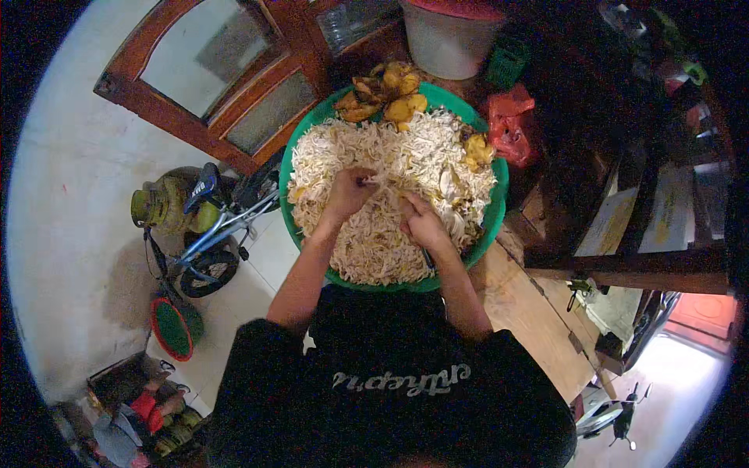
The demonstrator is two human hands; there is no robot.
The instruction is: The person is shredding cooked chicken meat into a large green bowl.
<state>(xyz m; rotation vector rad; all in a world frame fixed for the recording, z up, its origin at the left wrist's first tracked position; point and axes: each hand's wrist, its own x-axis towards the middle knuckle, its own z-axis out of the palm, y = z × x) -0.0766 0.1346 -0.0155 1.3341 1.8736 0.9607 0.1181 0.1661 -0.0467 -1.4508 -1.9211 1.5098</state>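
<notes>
A round green plastic basin (498, 202) lies before me, heaped with pale shredded meat (374, 248) that looks like chicken. My left hand (351, 190) is over the middle of the heap, its fingertips pinching a small pale piece of meat (370, 180). Just to its right, my right hand (422, 222) has its index finger pointing toward that piece. From under the right palm sticks out a dark handle (428, 258), apparently a knife's; the blade cannot be made out. Whole yellow-brown cooked chicken pieces (404, 108) are stacked at the basin's far rim, and another yellow piece (478, 152) rests at the right.
Behind the basin stands a white bucket (453, 44) with a red top. A red plastic bag (510, 126) touches the right side. Leftward are a wooden door with glass panes (234, 128), a small blue bicycle (208, 234) and a green gas cylinder (153, 206). A wooden surface (521, 304) extends right.
</notes>
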